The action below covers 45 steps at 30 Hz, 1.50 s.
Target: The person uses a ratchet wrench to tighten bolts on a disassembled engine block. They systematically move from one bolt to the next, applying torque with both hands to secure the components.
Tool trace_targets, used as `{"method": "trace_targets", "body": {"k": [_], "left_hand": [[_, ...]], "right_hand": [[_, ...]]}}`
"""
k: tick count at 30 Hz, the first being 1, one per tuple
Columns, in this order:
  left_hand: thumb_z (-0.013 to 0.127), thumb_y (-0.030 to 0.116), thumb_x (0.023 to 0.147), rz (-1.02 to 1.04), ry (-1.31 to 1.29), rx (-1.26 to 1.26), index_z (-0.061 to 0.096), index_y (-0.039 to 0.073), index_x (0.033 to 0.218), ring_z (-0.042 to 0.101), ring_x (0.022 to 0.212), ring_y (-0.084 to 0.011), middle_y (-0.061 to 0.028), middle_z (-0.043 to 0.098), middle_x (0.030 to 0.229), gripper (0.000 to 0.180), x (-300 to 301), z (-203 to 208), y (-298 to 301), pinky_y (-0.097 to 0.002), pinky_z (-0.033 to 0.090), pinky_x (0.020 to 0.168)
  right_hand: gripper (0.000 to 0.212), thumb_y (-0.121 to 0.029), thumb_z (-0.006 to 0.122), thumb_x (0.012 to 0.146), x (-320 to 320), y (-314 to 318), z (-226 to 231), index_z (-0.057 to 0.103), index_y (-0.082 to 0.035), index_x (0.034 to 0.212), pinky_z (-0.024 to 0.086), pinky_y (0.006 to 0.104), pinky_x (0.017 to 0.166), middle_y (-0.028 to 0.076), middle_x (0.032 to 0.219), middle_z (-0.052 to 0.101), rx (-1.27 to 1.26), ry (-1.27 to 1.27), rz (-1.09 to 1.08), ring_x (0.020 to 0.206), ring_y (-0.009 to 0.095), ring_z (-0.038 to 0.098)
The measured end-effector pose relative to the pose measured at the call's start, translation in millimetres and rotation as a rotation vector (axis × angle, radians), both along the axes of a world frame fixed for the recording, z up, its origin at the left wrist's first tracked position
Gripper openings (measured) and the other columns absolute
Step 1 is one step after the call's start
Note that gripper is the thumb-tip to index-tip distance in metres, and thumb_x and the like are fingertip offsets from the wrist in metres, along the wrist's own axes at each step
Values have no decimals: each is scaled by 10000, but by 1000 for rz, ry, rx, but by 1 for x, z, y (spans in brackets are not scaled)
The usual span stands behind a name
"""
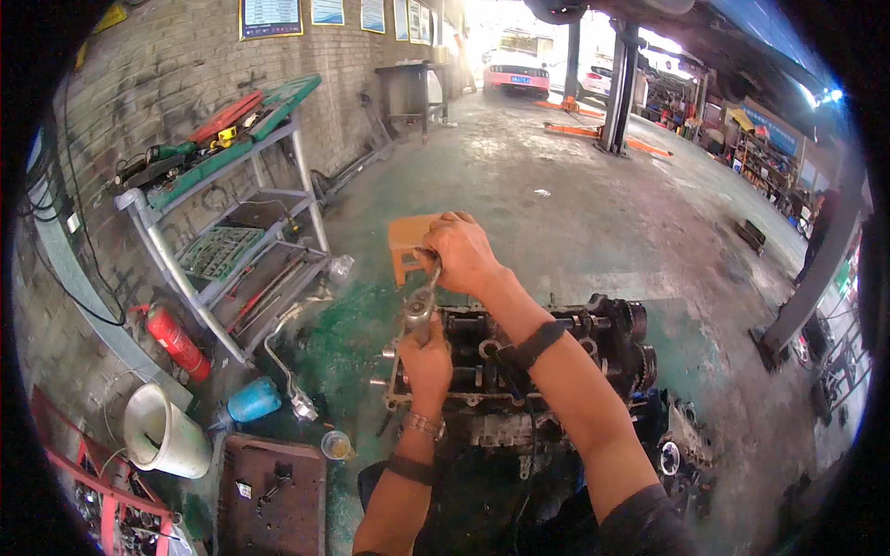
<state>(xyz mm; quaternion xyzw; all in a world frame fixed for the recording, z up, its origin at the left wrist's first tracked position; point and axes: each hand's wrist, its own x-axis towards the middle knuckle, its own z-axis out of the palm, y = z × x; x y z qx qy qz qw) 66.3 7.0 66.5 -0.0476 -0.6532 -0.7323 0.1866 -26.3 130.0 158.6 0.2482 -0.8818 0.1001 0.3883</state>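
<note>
Both my hands are over an engine's cylinder head [473,403], which has two camshafts and toothed sprockets [639,322] at its right end. A metal ratchet wrench [420,305] is held between my hands above the left end of the engine. My right hand [461,254] grips its upper part with curled fingers. Just below its round head, my left hand [425,371] is closed around the lower part. What joins the wrench underneath is hidden by my left fingers.
An orange stool [406,232] stands just beyond my hands. To the left are a grey tool cart [308,181], a red fire extinguisher [178,343], a blue bottle [254,400], a white bucket [192,452] and a brown tray [316,491]. A lift post [616,102] rises farther off.
</note>
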Motion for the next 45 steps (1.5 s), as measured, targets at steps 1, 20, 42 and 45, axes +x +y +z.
{"method": "trace_targets", "body": {"k": [1,20,42,45], "left_hand": [[648,245,1035,11,2,-39,506,-37,617,359,523,-103,5,450,543,524,-1,-1,-1,-350,287,493],[656,264,1028,61,-41,-128,603,-56,733,482,549,-145,-64,565,586,439,-3,-2,3,-383,395,557],[652,209,1011,124,-31,-83,622,-101,775,502,625,-139,-113,618,647,391,-10,-9,9,-390,422,600],[660,217,1006,119,-28,-63,626,-102,775,525,630,-143,-129,630,653,396,-8,-9,10,-391,430,606]], "right_hand": [[92,-161,749,774,1,0,0,723,-76,751,482,446,923,106,813,665,-15,14,13,933,324,626],[118,-181,760,776,12,4,3,724,-69,756,473,433,937,85,842,692,8,-28,-113,958,310,626],[120,-202,760,779,17,9,2,740,-84,762,472,434,944,88,833,696,22,-24,-188,943,313,623],[123,-203,764,773,18,9,1,738,-83,759,473,437,937,91,825,694,9,-31,-190,938,314,625]]}}
